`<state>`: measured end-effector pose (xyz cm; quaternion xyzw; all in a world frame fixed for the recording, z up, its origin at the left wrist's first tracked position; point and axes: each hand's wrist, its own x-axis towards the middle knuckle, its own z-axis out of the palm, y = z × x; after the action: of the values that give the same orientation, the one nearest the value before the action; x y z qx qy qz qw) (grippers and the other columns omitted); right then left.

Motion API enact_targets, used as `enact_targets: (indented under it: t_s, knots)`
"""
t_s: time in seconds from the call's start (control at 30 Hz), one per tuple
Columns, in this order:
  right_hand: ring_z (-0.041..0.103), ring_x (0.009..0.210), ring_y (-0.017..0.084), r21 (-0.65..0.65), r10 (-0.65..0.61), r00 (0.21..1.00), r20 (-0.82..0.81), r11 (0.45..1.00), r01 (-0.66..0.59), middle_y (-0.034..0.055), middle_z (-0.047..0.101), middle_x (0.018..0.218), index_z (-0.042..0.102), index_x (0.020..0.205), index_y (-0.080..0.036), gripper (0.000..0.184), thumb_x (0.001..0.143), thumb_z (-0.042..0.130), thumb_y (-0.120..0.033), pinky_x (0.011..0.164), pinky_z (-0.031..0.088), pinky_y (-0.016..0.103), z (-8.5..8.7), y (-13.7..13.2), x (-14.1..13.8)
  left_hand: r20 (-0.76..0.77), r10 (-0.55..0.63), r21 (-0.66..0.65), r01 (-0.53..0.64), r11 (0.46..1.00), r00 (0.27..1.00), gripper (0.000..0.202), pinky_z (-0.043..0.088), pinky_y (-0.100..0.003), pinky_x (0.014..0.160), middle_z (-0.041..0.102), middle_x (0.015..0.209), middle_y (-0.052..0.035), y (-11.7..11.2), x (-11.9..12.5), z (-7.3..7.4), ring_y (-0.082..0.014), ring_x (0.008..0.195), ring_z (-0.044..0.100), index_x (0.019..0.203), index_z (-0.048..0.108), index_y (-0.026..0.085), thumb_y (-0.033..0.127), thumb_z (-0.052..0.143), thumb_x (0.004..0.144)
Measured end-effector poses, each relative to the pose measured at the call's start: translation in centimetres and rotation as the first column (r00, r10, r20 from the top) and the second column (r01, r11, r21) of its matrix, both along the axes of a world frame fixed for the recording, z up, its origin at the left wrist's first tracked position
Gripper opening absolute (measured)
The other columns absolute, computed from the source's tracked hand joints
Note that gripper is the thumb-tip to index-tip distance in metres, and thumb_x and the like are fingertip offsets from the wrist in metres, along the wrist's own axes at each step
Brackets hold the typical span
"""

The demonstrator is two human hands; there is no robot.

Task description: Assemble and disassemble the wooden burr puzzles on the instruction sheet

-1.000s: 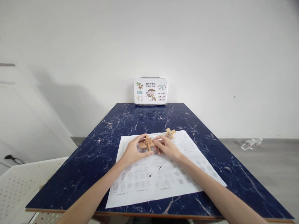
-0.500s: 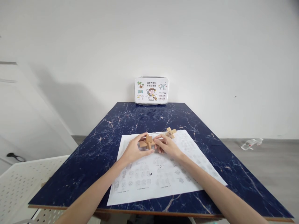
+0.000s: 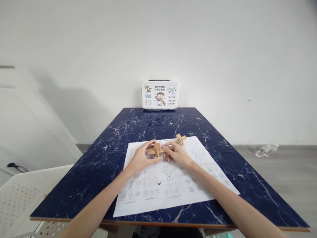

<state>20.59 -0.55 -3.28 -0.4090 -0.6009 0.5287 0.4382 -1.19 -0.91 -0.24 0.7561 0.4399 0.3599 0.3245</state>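
Note:
Between my two hands is a small wooden interlocking puzzle (image 3: 157, 150) with crossed blocks and a round peg pointing toward me. My left hand (image 3: 141, 157) is curled round its left side, thumb in front and fingers behind. At its right end, my right hand (image 3: 177, 154) pinches the wood with thumb and forefinger, the other fingers bent under. A second cross-shaped wooden puzzle (image 3: 180, 139) with a dark mark lies just beyond my right hand, on the top edge of the printed sheet (image 3: 163, 195).
The sheet lies on a dark blue marbled table (image 3: 158, 125). Against the wall at the far end stands a white cartoon-printed case (image 3: 159, 95). A white perforated chair (image 3: 22, 195) is at the left. A clear plastic bottle (image 3: 266, 150) lies on the floor at right.
The view has shifted very slightly. Both hands keep their hold on the wooden puzzle, almost unmoved.

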Motion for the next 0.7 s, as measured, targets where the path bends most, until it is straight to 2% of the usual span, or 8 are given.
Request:
enact_targets:
  t_s: [0.4,0.7]
  knots:
    - [0.055,0.048,0.011,-0.009,0.005,1.0,-0.002,1.0,-0.005,-0.0013,0.067,0.071,0.057,0.096,-0.024,0.043,0.089,0.068,-0.065,0.047,0.042,0.025,-0.02,0.0,0.04,-0.018,-0.002,0.002,0.002,1.0,1.0,0.08,0.046,-0.056,0.116,0.065,0.144,-0.013,-0.07,-0.05,0.11,-0.035,0.132,0.062,0.143,0.058,0.023,0.042,0.088,0.071]
    - [0.056,0.048,0.011,0.001,-0.005,1.0,0.001,1.0,0.005,-0.001,0.068,0.071,0.057,0.098,-0.023,0.044,0.089,0.068,-0.064,0.047,0.042,0.025,-0.18,0.06,0.02,-0.034,-0.01,-0.004,0.01,1.0,0.999,0.08,0.047,-0.052,0.115,0.064,0.144,-0.0125,-0.14,-0.05,0.35,-0.0338,0.132,0.062,0.145,0.056,0.023,0.042,0.087,0.073]
